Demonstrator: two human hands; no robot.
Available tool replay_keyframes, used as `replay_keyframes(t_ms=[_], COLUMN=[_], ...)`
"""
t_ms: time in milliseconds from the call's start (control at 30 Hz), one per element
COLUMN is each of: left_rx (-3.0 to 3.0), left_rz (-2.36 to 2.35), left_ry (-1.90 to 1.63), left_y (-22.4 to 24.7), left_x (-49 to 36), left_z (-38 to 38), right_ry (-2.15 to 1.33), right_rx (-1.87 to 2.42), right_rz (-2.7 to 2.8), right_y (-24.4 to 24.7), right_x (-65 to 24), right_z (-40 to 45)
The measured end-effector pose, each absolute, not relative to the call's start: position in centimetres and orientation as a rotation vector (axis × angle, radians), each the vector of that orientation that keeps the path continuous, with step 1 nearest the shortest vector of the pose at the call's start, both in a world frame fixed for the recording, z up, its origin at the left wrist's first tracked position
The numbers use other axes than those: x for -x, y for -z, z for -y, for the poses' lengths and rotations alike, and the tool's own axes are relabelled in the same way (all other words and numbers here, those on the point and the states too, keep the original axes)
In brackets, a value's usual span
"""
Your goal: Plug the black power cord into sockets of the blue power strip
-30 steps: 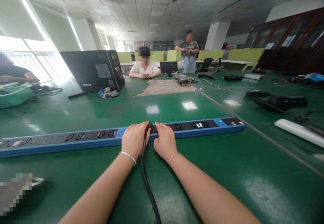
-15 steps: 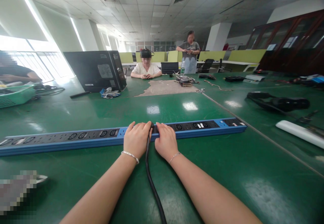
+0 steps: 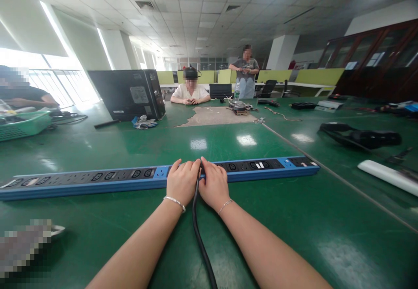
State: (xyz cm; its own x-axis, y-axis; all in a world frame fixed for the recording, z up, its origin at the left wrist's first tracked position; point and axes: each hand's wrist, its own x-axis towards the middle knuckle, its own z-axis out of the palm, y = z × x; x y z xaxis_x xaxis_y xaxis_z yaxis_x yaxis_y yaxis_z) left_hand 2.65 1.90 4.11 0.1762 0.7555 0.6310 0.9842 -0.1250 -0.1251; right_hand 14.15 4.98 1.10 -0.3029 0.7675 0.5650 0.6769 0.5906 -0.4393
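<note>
A long blue power strip (image 3: 107, 186) with black sockets lies crosswise on the green table. My left hand (image 3: 183, 180) is closed at the strip's middle, its fingers around the plug end of a black power cord (image 3: 200, 232); the plug itself is mostly hidden. The cord drops between my wrists towards the near edge. Right beside it, my right hand (image 3: 215, 182) curls over the strip, fingers on top and thumb at the front side. The fingertips of both hands nearly meet above the plug.
A black computer case (image 3: 130, 95) and gloves (image 3: 144, 122) stand beyond, left of a bare brown patch (image 3: 209, 117). A green basket (image 3: 29, 123) is far left. At right lie a black object (image 3: 362, 136) and a white bar (image 3: 388, 176). Several people are around the table.
My left hand has shifted slightly right, closing the gap to my right hand. The cord has moved right with it, and the plug's dark top is now more covered. The view has tilted slightly.
</note>
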Motion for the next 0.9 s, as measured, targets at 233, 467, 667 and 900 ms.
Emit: replay_keyframes(t_ms=[233,467,667,900], left_rx=[1.926,1.943,1.968,2.042], left_rz=[1.630,1.643,1.659,1.735], left_ry=[0.564,0.652,0.740,0.815], left_y=[-3.8,-3.2,-2.8,-2.7], left_x=[-2.5,-2.2,-2.1,-1.3], left_z=[-2.1,-2.2,-2.2,-1.8], right_ry=[-0.143,-0.134,-0.116,-0.109], right_rx=[0.966,0.945,0.956,1.030], right_rz=[2.063,2.086,2.136,2.136], right_y=[-1.2,-1.1,-1.2,-1.6], right_x=[-14.0,-14.2,-14.2,-14.3], right_z=[-4.7,-4.9,-4.9,-4.8])
